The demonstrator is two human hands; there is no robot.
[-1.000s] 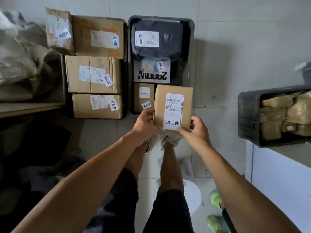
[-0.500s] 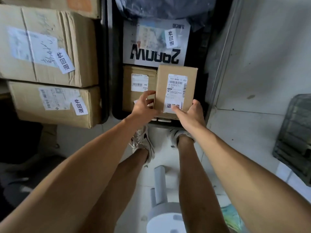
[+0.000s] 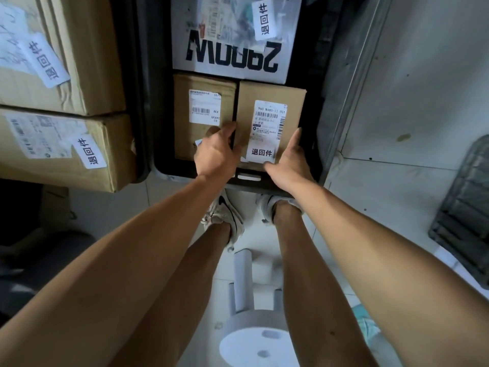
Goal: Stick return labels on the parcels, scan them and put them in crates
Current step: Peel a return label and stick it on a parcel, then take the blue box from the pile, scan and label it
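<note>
Labelled parcel (image 3: 270,120) now lowered into the dark crate (image 3: 312,165) at frame centre.
Left hand (image 3: 217,152) and right hand (image 3: 289,162) still clasp its sides; apparently seated beside another box (image 3: 203,112), so release comes next.

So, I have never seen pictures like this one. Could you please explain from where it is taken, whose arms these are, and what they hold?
There is no machine here. A person wears a camera on the head, so you look down along their own arms to their shoes on the floor. The left hand and right hand hold a small cardboard parcel by its sides, setting it into a dark crate on the floor. Its white return label is already stuck on. Beside it in the crate are a second small box and a white printed box. More labelled cartons are stacked to the left.
</note>
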